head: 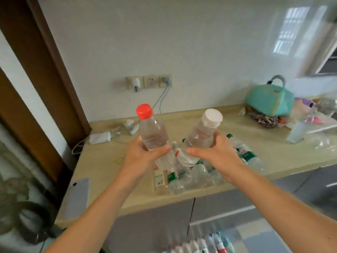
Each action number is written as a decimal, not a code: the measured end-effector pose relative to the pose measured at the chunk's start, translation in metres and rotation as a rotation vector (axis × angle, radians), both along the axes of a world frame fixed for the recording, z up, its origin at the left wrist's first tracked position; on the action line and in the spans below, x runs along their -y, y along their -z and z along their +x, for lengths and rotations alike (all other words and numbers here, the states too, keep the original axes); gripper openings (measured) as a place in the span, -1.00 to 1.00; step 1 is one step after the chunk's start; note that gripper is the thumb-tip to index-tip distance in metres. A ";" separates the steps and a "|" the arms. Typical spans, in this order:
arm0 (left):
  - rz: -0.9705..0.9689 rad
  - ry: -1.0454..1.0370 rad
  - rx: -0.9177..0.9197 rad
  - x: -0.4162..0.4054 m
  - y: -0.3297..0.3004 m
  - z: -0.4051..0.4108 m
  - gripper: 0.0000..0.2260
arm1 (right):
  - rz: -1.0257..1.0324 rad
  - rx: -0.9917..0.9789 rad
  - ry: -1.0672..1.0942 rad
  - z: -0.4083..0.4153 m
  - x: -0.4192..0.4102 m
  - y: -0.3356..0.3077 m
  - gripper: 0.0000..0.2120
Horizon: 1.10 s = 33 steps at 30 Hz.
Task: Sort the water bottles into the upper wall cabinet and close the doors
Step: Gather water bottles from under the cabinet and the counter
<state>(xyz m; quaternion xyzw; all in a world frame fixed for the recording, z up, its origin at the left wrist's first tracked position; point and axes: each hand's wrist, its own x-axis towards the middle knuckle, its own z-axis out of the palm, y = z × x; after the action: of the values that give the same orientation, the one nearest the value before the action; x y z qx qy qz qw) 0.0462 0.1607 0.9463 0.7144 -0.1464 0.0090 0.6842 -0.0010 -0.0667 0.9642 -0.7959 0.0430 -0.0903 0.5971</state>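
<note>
Now the left hand (pixel 144 154) is gripping a red-capped bottle (pixel 153 132) upright above the pile (pixel 189 172) of bottles on the counter (pixel 102 161); just right of it, the right hand (pixel 213 152) is holding a white-capped bottle (pixel 202 134), tilted. Judging by this, the carrying step is underway. Next, both are needing lifting above the pile to the cabinet, which is not in view.

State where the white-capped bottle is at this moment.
In the head view, the white-capped bottle sits centre-right, gripped by the right hand above the bottles on the counter, right of the red-capped bottle in the left hand.
</note>
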 end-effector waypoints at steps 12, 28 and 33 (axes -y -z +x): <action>-0.229 -0.115 0.193 0.028 -0.179 0.064 -0.71 | 0.104 0.324 -0.131 0.073 0.027 -0.172 -0.37; -0.212 -0.307 0.469 -0.038 -0.359 0.161 -0.47 | 0.170 0.690 -0.175 0.210 -0.046 -0.360 -0.35; -0.169 -0.356 0.607 -0.069 -0.416 0.198 -0.61 | 0.086 0.838 -0.102 0.242 -0.065 -0.407 -0.45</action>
<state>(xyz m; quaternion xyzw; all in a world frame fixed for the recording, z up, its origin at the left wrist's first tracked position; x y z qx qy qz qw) 0.2444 0.2302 1.3624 0.6346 -0.2149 0.3516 0.6538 0.2415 -0.0014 1.3708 -0.6655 -0.2395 -0.3746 0.5995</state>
